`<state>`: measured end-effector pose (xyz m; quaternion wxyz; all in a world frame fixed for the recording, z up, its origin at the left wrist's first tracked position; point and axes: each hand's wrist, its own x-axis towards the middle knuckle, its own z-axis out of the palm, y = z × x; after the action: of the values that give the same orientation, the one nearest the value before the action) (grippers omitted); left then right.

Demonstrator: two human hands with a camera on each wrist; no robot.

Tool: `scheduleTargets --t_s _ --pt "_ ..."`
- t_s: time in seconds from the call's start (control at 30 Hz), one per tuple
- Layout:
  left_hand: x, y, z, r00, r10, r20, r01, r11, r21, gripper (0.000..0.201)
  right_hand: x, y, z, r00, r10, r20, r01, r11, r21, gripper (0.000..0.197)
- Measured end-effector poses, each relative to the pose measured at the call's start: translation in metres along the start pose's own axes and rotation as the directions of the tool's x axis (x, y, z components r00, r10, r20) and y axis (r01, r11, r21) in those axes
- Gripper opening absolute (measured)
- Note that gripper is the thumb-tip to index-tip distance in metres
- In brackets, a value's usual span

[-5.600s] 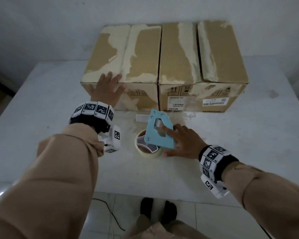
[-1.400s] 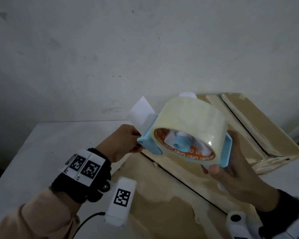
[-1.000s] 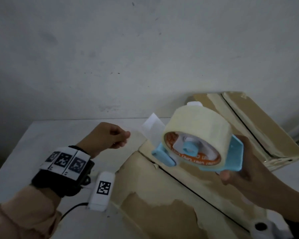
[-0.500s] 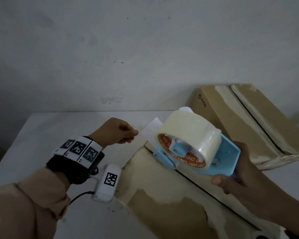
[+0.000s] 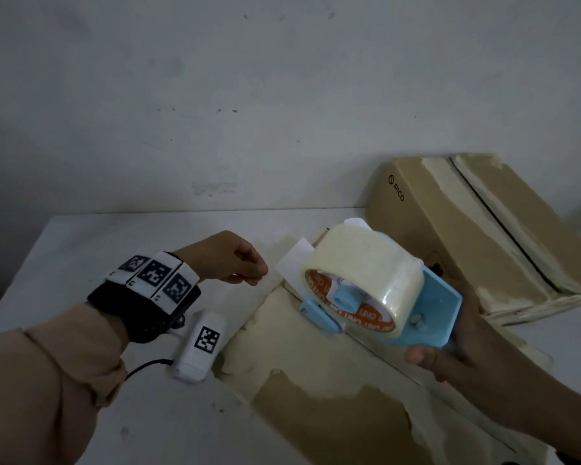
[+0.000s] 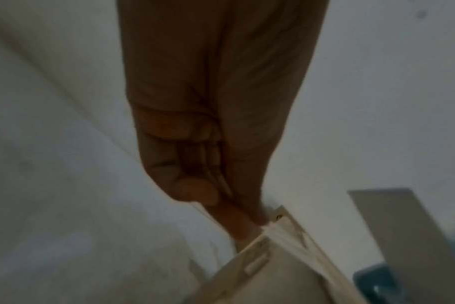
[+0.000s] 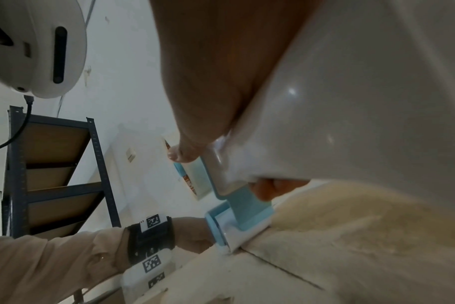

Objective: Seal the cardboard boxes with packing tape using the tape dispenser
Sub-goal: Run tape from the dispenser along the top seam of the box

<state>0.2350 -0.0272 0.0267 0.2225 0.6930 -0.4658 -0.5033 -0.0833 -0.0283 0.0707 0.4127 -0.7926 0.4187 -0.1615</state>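
My right hand [image 5: 445,359] grips the blue tape dispenser [image 5: 430,307], which carries a wide roll of clear tape [image 5: 359,273]. The dispenser's front edge rests at the far end of the near cardboard box [image 5: 319,407], on its centre seam. Left of it, my left hand [image 5: 253,277] pinches thumb against fingers on the faint clear tape end; a white tab [image 5: 294,260] stands between hand and roll. In the left wrist view the fingertips [image 6: 195,190] meet just above the box corner [image 6: 282,215]. The right wrist view shows the dispenser [image 7: 243,211] touching the box [image 7: 338,246].
A second cardboard box [image 5: 467,229] lies tilted at the back right, against the grey wall. Both boxes sit on a white table [image 5: 81,250]. A metal shelf rack [image 7: 52,174] stands off to the side in the right wrist view.
The dispenser has come down from mid-air to the near box's far end. My left hand has drawn away leftward from the dispenser, still pinched.
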Motion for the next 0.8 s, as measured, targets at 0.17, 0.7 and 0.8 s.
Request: scheduleTargets --t_s 0.17,0.7,0.8 --pt "0.005 0.001 -0.001 0.997 0.01 0.075 -0.016 0.997 0.076 0.007 -0.001 -0.005 0.0 0.999 0.013 0.03 -0.014 0.999 0.041 0.093" --pt "0.012 0.002 0.02 0.929 -0.144 0.34 0.136 0.99 0.05 0.062 0.001 -0.005 0.002 0.999 0.034 0.038 -0.036 0.998 0.056 0.063" --pt "0.003 -0.001 0.03 0.907 -0.278 0.316 0.246 0.959 0.139 0.058 0.001 -0.006 0.0 0.999 0.024 0.047 -0.026 0.999 0.041 0.064"
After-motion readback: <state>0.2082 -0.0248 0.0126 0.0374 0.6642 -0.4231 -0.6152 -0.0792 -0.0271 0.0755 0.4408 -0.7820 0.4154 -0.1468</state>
